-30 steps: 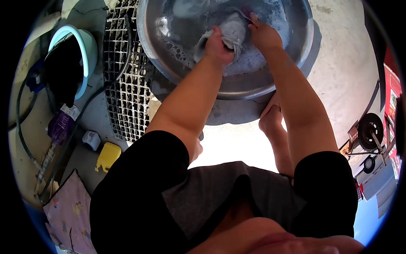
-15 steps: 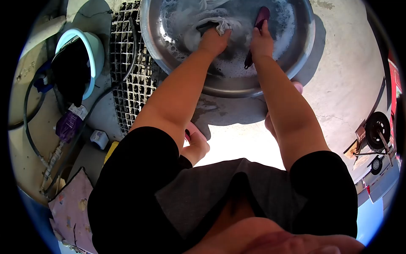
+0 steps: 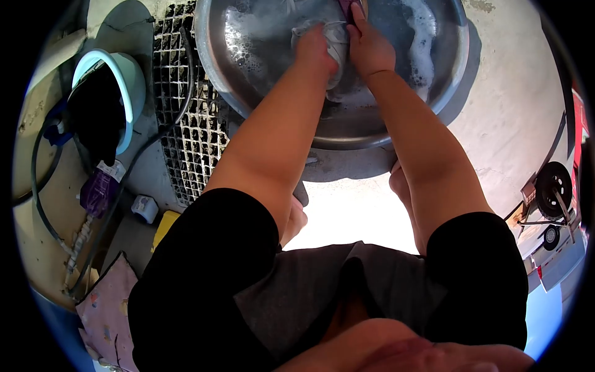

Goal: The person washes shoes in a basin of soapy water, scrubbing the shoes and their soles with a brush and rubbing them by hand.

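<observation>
A wide metal basin (image 3: 457, 68) of cloudy, soapy water holds both my hands. My left hand (image 3: 315, 53) is closed on a wet, pale grey item (image 3: 336, 40) that looks like a shoe; the hand and water hide part of it. My right hand (image 3: 373, 53) grips a purple scrubbing brush (image 3: 348, 7) close beside the shoe, its light bristle edge turned to the right. The frame's top edge cuts off part of the brush.
White foam (image 3: 423, 53) floats along the basin's right side. To the left are a metal grate (image 3: 180, 118), a dark hose (image 3: 145, 146), a light-blue bucket (image 3: 133, 84) with dark cloth, and a purple packet (image 3: 98, 195). A wheeled frame (image 3: 551, 192) stands far right.
My right hand has moved left and up with the brush, toward the shoe. My left hand has shifted slightly right, and more of the pale shoe shows between the hands.
</observation>
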Available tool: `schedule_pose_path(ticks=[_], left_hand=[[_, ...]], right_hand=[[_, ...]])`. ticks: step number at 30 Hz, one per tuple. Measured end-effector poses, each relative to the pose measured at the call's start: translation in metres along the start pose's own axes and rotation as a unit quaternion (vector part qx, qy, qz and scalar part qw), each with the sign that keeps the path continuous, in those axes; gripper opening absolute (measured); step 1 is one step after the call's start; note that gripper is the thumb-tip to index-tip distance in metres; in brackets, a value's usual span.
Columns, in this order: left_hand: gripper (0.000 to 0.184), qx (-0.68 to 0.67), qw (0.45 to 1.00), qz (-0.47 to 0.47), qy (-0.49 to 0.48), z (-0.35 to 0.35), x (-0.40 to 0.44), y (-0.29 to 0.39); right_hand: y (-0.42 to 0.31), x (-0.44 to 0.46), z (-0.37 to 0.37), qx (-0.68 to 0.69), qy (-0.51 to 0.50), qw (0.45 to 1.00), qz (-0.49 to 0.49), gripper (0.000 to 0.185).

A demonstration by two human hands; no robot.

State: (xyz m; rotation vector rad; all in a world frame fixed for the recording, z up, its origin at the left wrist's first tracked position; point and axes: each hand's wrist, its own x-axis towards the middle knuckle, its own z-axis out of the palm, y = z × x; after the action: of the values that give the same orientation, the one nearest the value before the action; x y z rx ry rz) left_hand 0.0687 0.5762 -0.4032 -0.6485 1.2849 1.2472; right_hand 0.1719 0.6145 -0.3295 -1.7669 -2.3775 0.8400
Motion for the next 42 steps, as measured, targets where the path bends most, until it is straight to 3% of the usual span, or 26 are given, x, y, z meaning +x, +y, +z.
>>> schedule_pose_path(ticks=[2,3,5,6,7,10,11,15,17,19,21,23,24,25,27,28,30,32,33,37,39,42], left_hand=[[0.045,0.222,0.972,0.077,0.012,-0.010,0.015,-0.008],[0.044,0.420,0.894,0.157,0.007,-0.014,0.014,-0.010],[0.042,0.395,0.905,0.160,-0.008,-0.004,-0.004,-0.003],[0.041,0.171,0.982,0.074,-0.019,0.006,-0.025,0.005],[0.041,-0.063,0.997,-0.019,-0.028,0.013,-0.035,0.011],[0.039,0.203,0.978,0.015,-0.050,-0.004,-0.029,0.025],[0.038,0.226,0.973,0.030,-0.039,-0.008,-0.020,0.021],[0.041,0.082,0.997,0.008,-0.002,-0.005,0.007,0.002],[0.042,0.013,1.000,-0.021,-0.002,-0.008,0.016,-0.002],[0.043,-0.014,0.999,-0.037,-0.011,-0.008,0.020,0.000],[0.044,0.027,0.999,-0.021,-0.009,-0.008,0.013,0.003],[0.045,0.160,0.986,0.036,-0.012,-0.006,-0.004,0.006],[0.046,0.279,0.957,0.084,-0.016,-0.007,-0.009,0.009],[0.046,0.439,0.886,0.146,-0.014,-0.009,-0.011,0.012],[0.047,0.747,0.623,0.230,0.005,-0.007,-0.021,0.022],[0.048,0.821,0.518,0.239,0.007,-0.005,-0.026,0.024],[0.049,0.877,0.419,0.237,-0.005,0.001,-0.029,0.027],[0.049,0.891,0.401,0.214,-0.014,0.004,-0.030,0.027],[0.049,0.893,0.403,0.201,-0.020,0.006,-0.029,0.029],[0.044,0.917,0.356,0.177,-0.022,0.014,-0.039,0.028],[0.049,0.915,0.339,0.220,-0.013,0.008,-0.036,0.026],[0.058,0.887,0.314,0.339,-0.005,-0.005,-0.019,0.016]], right_hand=[[0.004,-0.012,0.006,0.032,0.019,0.998,0.044,0.047],[0.005,-0.018,0.007,0.046,0.032,0.996,0.063,0.047],[0.015,-0.065,0.025,0.073,0.020,0.996,0.045,0.044],[0.018,-0.076,0.029,0.085,0.016,0.996,0.036,0.042],[0.016,-0.067,0.027,0.078,0.025,0.996,0.029,0.042],[0.000,-0.026,0.018,0.057,0.020,0.998,0.025,0.045],[-0.012,0.003,0.003,0.041,0.003,0.999,0.032,0.047],[-0.007,0.010,0.008,0.082,0.038,0.994,0.053,0.051],[0.010,-0.053,0.024,0.105,0.049,0.992,0.053,0.046],[0.014,-0.057,0.020,0.096,0.054,0.993,0.041,0.044],[0.016,-0.039,0.014,0.060,0.041,0.997,0.034,0.044],[-0.004,0.017,-0.012,0.032,-0.007,0.996,0.080,0.046],[-0.006,0.036,-0.013,0.020,-0.002,0.998,0.062,0.046],[-0.006,0.052,-0.012,0.008,0.003,0.999,0.044,0.046],[-0.011,0.044,-0.014,-0.002,0.004,0.999,0.040,0.048],[-0.006,0.018,-0.010,-0.027,-0.021,0.999,0.036,0.048],[0.005,-0.017,-0.007,-0.067,-0.066,0.995,0.032,0.047],[0.011,-0.032,-0.013,-0.092,-0.122,0.988,0.034,0.046],[0.013,-0.010,-0.012,-0.115,-0.074,0.991,0.008,0.045],[-0.008,0.056,-0.023,-0.119,-0.070,0.990,0.022,0.046],[-0.018,0.049,-0.026,-0.117,-0.075,0.989,0.051,0.047],[-0.005,-0.014,-0.023,-0.157,-0.180,0.971,0.023,0.046]])
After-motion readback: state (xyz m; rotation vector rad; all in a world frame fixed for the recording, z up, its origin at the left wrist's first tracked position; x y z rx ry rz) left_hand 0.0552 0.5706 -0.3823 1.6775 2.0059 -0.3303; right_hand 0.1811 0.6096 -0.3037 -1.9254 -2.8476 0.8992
